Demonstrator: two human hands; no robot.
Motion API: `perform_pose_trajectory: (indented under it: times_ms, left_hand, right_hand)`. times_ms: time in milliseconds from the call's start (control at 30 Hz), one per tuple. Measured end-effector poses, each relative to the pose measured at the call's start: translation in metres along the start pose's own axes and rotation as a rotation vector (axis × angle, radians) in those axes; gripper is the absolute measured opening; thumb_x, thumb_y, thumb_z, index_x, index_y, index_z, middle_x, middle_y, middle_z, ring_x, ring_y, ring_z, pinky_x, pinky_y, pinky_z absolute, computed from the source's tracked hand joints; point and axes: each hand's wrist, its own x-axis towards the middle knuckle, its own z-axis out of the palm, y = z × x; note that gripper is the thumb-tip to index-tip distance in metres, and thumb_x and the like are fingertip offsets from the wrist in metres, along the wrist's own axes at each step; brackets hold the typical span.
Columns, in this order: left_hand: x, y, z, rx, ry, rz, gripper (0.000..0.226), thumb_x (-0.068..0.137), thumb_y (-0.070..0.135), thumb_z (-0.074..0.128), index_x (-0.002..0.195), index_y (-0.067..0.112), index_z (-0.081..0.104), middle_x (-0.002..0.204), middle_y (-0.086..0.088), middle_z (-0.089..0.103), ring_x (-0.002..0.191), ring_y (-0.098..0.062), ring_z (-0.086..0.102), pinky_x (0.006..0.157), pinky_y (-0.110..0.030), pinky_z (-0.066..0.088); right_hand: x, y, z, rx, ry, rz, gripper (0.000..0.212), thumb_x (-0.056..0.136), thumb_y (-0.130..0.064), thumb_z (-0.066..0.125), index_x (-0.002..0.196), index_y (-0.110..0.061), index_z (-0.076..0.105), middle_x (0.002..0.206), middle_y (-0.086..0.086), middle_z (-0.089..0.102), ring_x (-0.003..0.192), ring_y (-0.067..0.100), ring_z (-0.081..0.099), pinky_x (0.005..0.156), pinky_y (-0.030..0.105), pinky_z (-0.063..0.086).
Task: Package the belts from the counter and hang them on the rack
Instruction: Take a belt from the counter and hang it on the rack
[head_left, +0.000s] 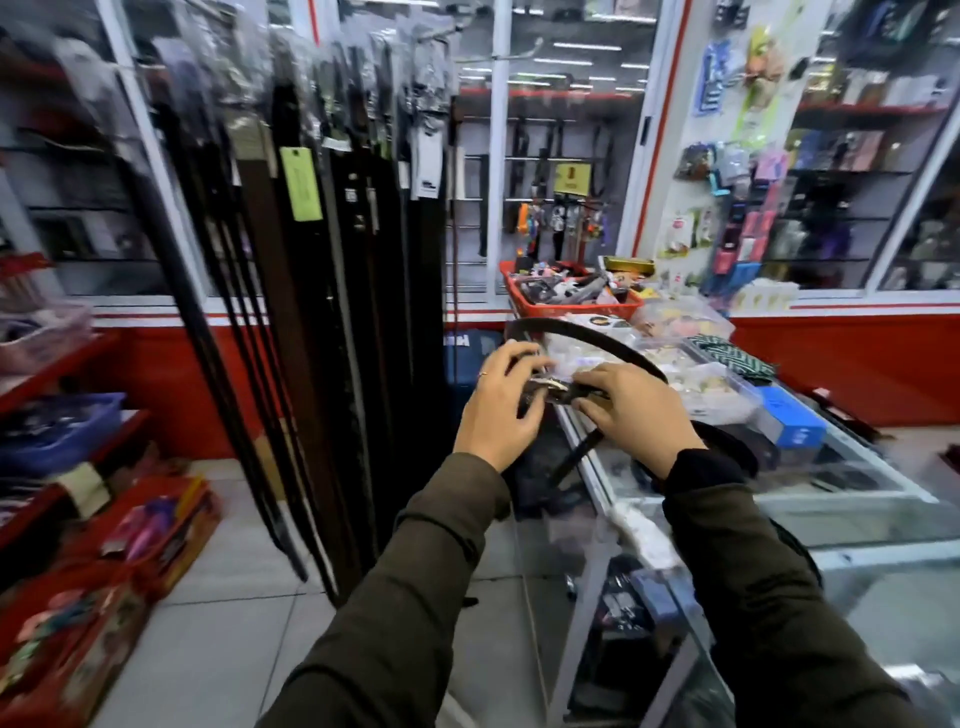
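1. Belt (587, 338): 1 dark belt is held up in the air between the counter (857, 499) and the rack (332, 171). Its strap makes a big loop away from the person, and 1 end hangs down below the hands toward the glass edge.
2. The left hand (498, 410) grips the buckle end, with the fingers curled around it. The right hand (634, 410) pinches the strap just beside the buckle (545, 387). Both hands are closed on the belt.
3. I cannot tell if a clear bag is already on the buckle; the picture is blurred there.
4. The rack stands to the left, full of hanging belts, many with clear covers at the top. The counter on the right carries a red basket (571, 306) and many small packets.
5. My judgement of the risks:
   - The hanging end may catch on the counter edge when the hands move, and pull the strap out of the fingers.
   - The wide loop may sweep the small packets off the glass.
   - The rack is crowded, so pushing 1 more belt in may knock a neighbour down.
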Motion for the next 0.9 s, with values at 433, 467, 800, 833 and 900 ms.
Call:
perform_pose_trajectory:
  times_ms: [433,467,800,833,900]
  left_hand:
    - [-0.018,-0.026,-0.088,-0.903,0.294,-0.675,0.014,0.091,0.011,0.075,0.102,0.019,0.073,0.093,0.004,0.079,0.086,-0.008,0.077,0.071,-0.02,0.061]
    - [-0.019,-0.027,-0.094,-0.894,0.293,-0.667,0.014,0.092,0.01,0.074,0.104,0.017,0.073,0.094,0.003,0.078,0.087,-0.008,0.077,0.072,-0.02,0.061]
    - [-0.001,-0.019,-0.144,-0.798,0.474,-0.582,0.014,0.093,0.015,0.073,0.105,0.022,0.075,0.105,-0.001,0.079,0.101,-0.012,0.075,0.081,-0.029,0.063]
    - [0.001,-0.019,-0.15,-0.8,0.492,-0.576,0.014,0.093,0.017,0.074,0.105,0.022,0.076,0.108,-0.005,0.079,0.106,-0.018,0.075,0.084,-0.032,0.063]
    - [0.004,-0.02,-0.164,-0.806,0.527,-0.553,0.014,0.09,0.018,0.077,0.103,0.022,0.079,0.109,-0.007,0.08,0.108,-0.021,0.075,0.084,-0.032,0.063]
  right_hand:
    - [0.024,-0.091,0.032,0.897,0.001,-0.024,0.027,0.094,-0.04,0.071,0.12,-0.044,0.068,0.09,-0.03,0.075,0.082,-0.013,0.066,0.069,0.003,0.049]
    - [0.026,-0.095,0.034,0.94,0.005,-0.018,0.03,0.092,-0.039,0.074,0.122,-0.039,0.07,0.092,-0.031,0.075,0.088,-0.015,0.067,0.074,0.004,0.051]
    - [0.052,-0.143,0.03,1.397,-0.027,-0.05,0.032,0.074,-0.035,0.086,0.105,-0.028,0.08,0.093,-0.004,0.084,0.086,0.01,0.08,0.062,0.022,0.062]
    - [0.058,-0.148,0.028,1.429,-0.044,-0.069,0.026,0.074,-0.031,0.085,0.1,-0.031,0.081,0.093,-0.004,0.084,0.086,0.01,0.08,0.063,0.023,0.063]
    - [0.069,-0.16,0.024,1.495,-0.046,-0.086,0.019,0.078,-0.021,0.085,0.093,-0.032,0.083,0.092,-0.002,0.084,0.086,0.012,0.081,0.066,0.024,0.065]
